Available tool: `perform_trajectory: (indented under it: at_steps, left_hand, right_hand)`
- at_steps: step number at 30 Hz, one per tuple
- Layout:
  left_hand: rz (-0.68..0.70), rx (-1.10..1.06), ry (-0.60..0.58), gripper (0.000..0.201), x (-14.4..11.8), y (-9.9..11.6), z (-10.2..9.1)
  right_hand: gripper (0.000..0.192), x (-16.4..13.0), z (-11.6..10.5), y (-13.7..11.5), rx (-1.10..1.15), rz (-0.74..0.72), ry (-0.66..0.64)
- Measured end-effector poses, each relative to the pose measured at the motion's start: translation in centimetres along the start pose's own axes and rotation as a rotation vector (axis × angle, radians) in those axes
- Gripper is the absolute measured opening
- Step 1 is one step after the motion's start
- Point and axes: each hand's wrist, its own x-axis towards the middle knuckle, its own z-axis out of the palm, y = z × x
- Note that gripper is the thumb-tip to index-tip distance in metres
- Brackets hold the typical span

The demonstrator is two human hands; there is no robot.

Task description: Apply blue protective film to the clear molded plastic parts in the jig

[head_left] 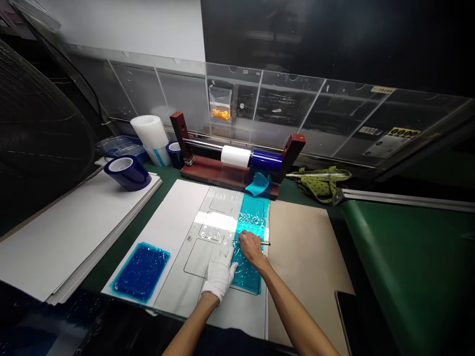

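Observation:
My left hand (219, 274), in a white glove, lies with fingers stretched out on a clear film beside the edge of a teal film strip (247, 274). Bare and closed, my right hand (251, 245) grips a thin pen-like tool (266, 243); its dark rear end sticks out to the right and its slim tip points left near the strip's left edge. Under both hands is a pale board (168, 291) with rounded rectangles outlined on it. Shiny, wrinkled clear film (217, 232) covers part of this board. A stack of blue film pieces (141, 272) rests at the board's left.
Behind the board stands a red-brown roll holder (218, 174) with a white roll (235, 155) and a blue roll (266, 160). Left is a stack of white sheets (74, 222) topped by a blue tape roll (128, 173). A brown board (304, 252) and green conveyor-like surface (401, 262) lie right.

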Motion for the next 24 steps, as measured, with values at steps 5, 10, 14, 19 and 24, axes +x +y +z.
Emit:
perform_trajectory:
  at_steps: [5,10,14,19,24]
  left_hand:
    - [-0.001,-0.006,-0.034,0.049,0.2,0.0,-0.2]
    - [-0.010,-0.016,-0.043,0.054,0.2,0.1,-0.9]
    - [-0.093,0.004,-0.020,0.080,-0.4,0.9,-0.7]
    - [-0.043,0.046,-0.089,0.121,-1.5,2.7,0.9]
    - [0.009,0.109,-0.146,0.135,-2.0,3.7,2.0]
  right_hand:
    - [0.027,-1.7,-1.1,4.5,-0.021,0.062,-0.073]
    - [0.028,-6.2,-3.0,10.6,-0.052,0.275,-0.122]
    - [0.021,-10.1,-2.8,11.6,0.032,0.389,-0.125]
    - [0.017,-12.4,0.0,9.2,0.203,0.461,-0.140]
    - [0.016,-12.4,1.9,7.2,0.366,0.516,-0.106]
